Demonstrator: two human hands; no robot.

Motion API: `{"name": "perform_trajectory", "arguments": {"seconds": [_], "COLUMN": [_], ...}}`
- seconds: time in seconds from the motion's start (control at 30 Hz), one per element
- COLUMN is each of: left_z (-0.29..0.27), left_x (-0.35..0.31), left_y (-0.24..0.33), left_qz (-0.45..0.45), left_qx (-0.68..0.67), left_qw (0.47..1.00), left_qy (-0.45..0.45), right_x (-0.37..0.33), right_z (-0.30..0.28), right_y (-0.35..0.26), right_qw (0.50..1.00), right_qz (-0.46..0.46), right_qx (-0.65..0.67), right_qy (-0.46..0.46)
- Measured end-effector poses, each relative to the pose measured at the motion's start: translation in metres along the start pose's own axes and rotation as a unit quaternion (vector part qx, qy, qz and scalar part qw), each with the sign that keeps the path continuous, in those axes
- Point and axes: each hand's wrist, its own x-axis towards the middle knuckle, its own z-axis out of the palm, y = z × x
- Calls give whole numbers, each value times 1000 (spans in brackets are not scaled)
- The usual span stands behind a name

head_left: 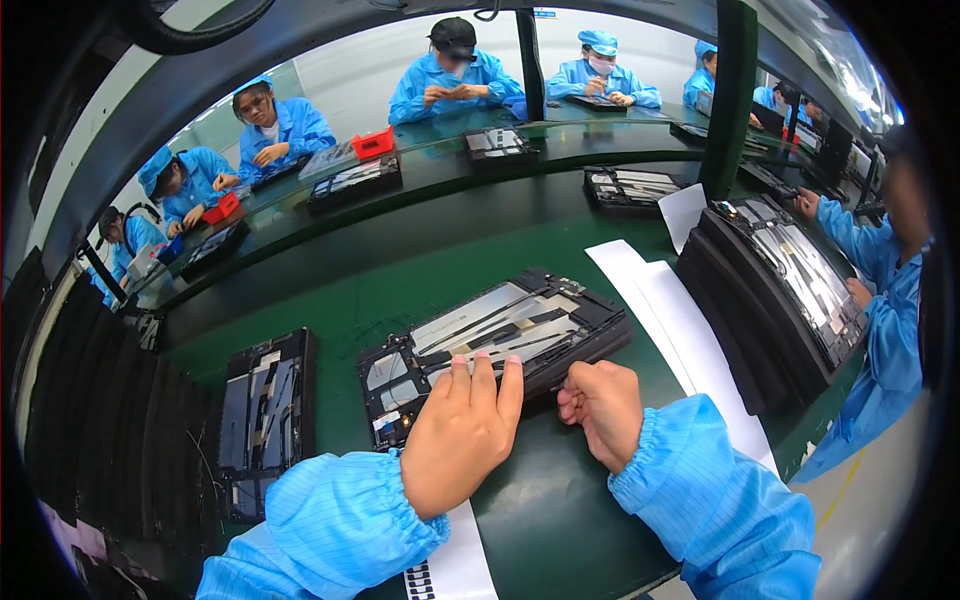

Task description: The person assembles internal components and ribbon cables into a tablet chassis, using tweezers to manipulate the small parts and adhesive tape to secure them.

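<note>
An opened tablet (500, 330) with bared silver batteries, dark ribbon cables and circuit parts lies in a black foam tray on the green table in front of me. My left hand (465, 430) rests on its near edge, fingers stretched out over the batteries and cables. Curled beside the tray's near right edge is my right hand (603, 405), thumb pressed against the fingers. What it pinches, if anything, is hidden. Both arms wear blue sleeves with gathered cuffs.
A second opened tablet (265, 410) lies at left, near tall stacks of black foam trays (120, 420). White paper sheets (665, 310) lie at right beside a tray stack (765, 300) topped with another tablet. Co-workers in blue sit across a raised shelf (420, 180); one stands close at right.
</note>
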Motion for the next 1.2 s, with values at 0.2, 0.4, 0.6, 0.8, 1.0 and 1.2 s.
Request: {"name": "perform_trajectory", "arguments": {"seconds": [0.2, 0.4, 0.6, 0.8, 1.0, 1.2], "left_z": [-5, -24, -7, -3, -41, -45], "left_x": [5, 10, -9, -29, -34, -32], "left_y": [-14, -22, 27, 50, 24, 36], "left_qz": [-7, -6, 84, 112, -23, -151], "left_qx": [-59, -83, -151, -224, -470, -647], "left_qw": [997, 989, 975, 965, 882, 746], "left_qy": [56, 120, 141, 71, -29, -55], "right_x": [-1, -41, -65, -65, -84, -98], "right_z": [-7, -29, -53, -65, -69, -50], "right_y": [-3, -71, -87, -57, -30, -25], "right_qw": [999, 973, 951, 968, 962, 937], "right_qz": [1, -190, -274, -193, -73, -71], "right_qx": [-26, -6, 50, -111, -204, -241], "right_qy": [-41, -129, -135, -114, -168, -242]}}
